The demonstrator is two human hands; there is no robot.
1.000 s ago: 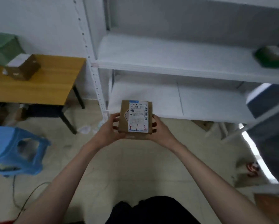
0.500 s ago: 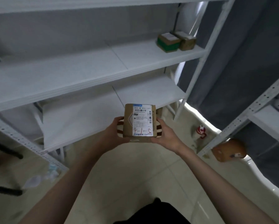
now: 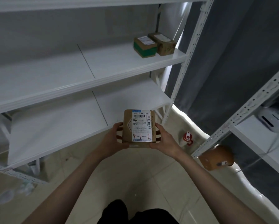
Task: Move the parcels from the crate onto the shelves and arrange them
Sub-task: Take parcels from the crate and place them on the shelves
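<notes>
While both hands grip it, left hand (image 3: 115, 139) and right hand (image 3: 164, 139) curled round opposite sides, the brown parcel (image 3: 138, 126) sits in the air just before the lower shelf's (image 3: 54, 126) front edge. Two parcels (image 3: 153, 44) sit touching at the upper shelf's (image 3: 54, 78) right end.

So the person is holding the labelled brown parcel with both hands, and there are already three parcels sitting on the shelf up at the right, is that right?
Not quite. The head view shows only two parcels on that shelf: a green-banded parcel and a brown parcel beside it. The rest holds: the left hand and right hand both grip the labelled brown parcel.
</notes>
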